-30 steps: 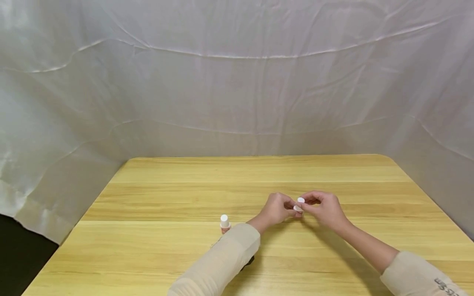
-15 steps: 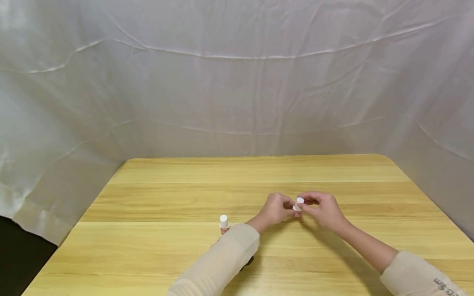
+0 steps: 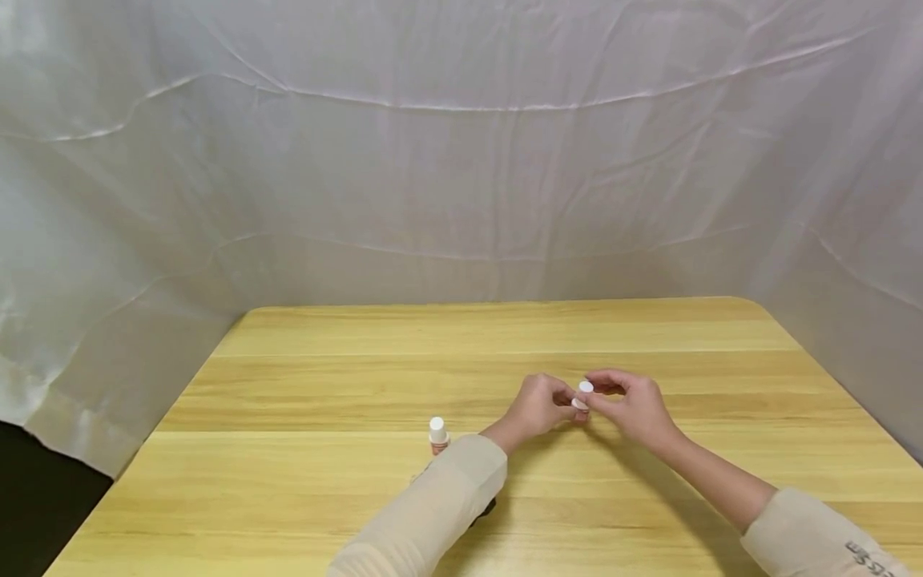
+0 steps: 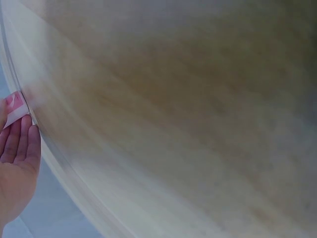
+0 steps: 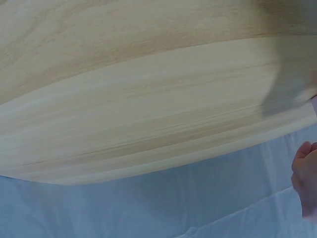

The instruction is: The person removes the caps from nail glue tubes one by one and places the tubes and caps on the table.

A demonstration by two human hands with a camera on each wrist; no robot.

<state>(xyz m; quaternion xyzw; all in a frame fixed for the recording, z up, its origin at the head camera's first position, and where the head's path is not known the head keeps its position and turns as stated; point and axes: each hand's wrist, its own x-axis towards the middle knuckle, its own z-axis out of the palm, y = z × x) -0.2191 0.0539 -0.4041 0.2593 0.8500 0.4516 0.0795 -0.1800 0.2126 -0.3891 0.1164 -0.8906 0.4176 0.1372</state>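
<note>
Over the right half of the table, my two hands meet at a small bottle (image 3: 580,405) with a white top and a pink label. My left hand (image 3: 535,407) grips its body. The label also shows as a pink and white patch (image 4: 17,105) beside the fingers in the left wrist view. My right hand (image 3: 638,407) pinches the bottle's white cap (image 3: 586,387) between thumb and fingertips. Whether the cap is seated on the neck or loose cannot be told. In the right wrist view only part of a hand (image 5: 307,173) appears at the right edge.
A second white-capped bottle (image 3: 437,431) stands upright left of my left forearm, its lower part hidden by the sleeve (image 3: 433,505). A small black object (image 3: 485,511) peeks out from beneath that sleeve. Pale curtains (image 3: 461,176) hang behind the wooden table (image 3: 324,385).
My right fingertips have shifted slightly about the cap, whose round top now shows more fully. Both hands and the standing bottle otherwise keep their places.
</note>
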